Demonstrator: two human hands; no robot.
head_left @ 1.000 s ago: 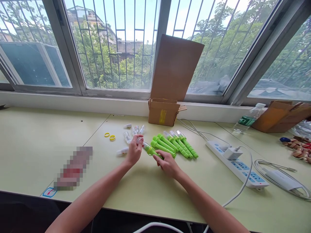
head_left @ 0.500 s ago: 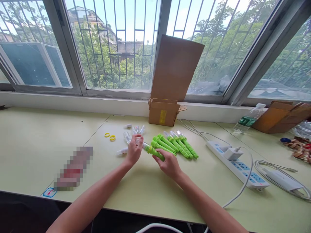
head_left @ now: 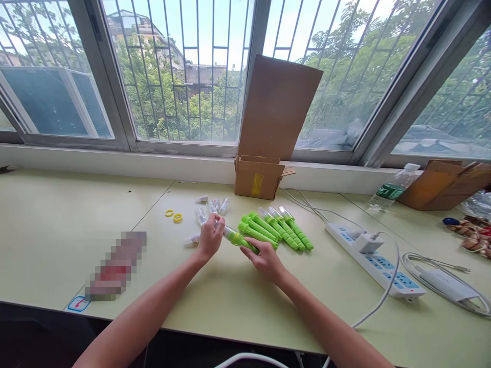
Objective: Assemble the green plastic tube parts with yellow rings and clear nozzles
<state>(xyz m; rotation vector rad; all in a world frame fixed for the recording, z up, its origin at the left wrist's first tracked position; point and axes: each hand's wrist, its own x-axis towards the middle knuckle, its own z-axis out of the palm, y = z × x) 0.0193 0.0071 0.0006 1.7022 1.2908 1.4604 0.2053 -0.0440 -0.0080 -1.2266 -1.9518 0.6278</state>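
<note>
Over the table [head_left: 215, 296] | left hand [head_left: 210, 237] grips clear cap [head_left: 226, 231] | right hand [head_left: 266, 260] grips green tube [head_left: 244, 242] (slanted)

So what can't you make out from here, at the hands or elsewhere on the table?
Head view: far end of the held clear cap, hidden by the left hand.
Head view: lower end of the held green tube, covered by the right hand.
Head view: the oblong item at left, masked by pixelation.
Head view: the cardboard box at far right, cut off by the picture's edge.

Left hand [head_left: 210, 238] and right hand [head_left: 266, 260] are bare, like the 2 tapering forearms [head_left: 155, 305].
</note>
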